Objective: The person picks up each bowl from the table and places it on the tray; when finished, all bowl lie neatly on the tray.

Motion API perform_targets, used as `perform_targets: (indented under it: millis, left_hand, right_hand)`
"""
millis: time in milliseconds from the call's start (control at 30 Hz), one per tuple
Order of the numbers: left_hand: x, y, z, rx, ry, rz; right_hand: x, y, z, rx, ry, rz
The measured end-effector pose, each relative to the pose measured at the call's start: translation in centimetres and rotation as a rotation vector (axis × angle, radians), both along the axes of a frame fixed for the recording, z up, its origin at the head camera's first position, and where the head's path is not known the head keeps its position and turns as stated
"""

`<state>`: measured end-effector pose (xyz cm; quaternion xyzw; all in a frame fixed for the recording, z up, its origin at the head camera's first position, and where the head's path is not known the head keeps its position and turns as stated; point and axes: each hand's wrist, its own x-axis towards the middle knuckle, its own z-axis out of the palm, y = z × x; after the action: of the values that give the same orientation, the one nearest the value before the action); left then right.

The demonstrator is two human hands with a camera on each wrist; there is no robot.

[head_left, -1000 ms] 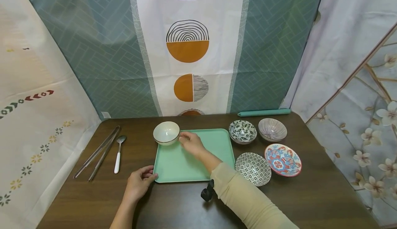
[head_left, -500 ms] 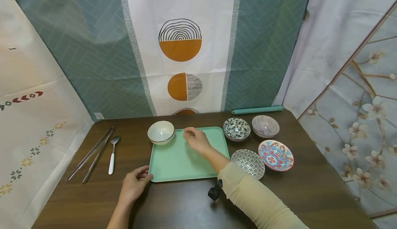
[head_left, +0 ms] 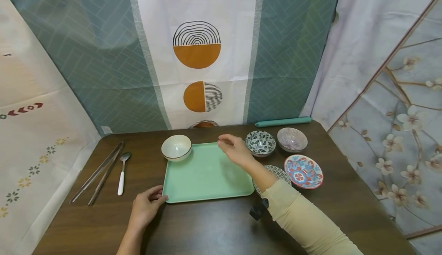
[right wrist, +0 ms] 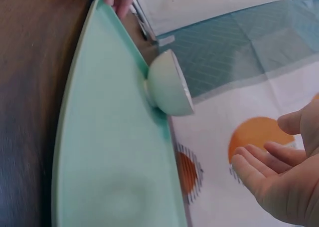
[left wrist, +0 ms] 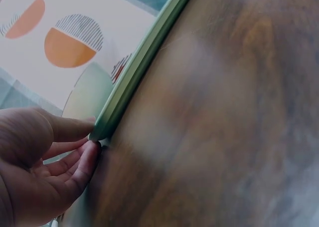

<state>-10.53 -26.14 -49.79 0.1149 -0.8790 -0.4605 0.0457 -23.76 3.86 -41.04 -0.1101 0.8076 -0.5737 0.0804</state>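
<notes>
A pale green rectangular tray lies on the dark wooden table. My left hand pinches its near left corner, thumb above and fingers below, as the left wrist view shows at the tray's edge. Over the tray's far left corner stands a white bowl with a dark rim, upright on its foot. My right hand hovers above the tray's far right part, holding nothing. Its fingers are loosely bent and apart from the thumb in the right wrist view. The right forearm partly hides a grey-patterned bowl.
To the right sit a leaf-patterned bowl, a striped bowl and a red-and-blue bowl. Metal tongs and a white-handled spoon lie on the left. A teal roll rests along the back edge.
My right hand has drawn away from the white bowl and moved right across the tray. The left hand stays at the tray's corner. The head view has shifted slightly.
</notes>
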Motion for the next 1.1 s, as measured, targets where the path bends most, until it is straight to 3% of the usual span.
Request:
perform_targets:
  millis: [600,1100]
  left_hand:
    - [-0.1,-0.1,-0.1,0.037,-0.034,-0.024]
    - [-0.2,-0.3,-0.2,0.056,-0.046,-0.031]
  right_hand:
    - [0.2,9.0,0.0,-0.058,-0.001,-0.024]
    - [1.0,15.9,-0.4,0.101,0.064,-0.113]
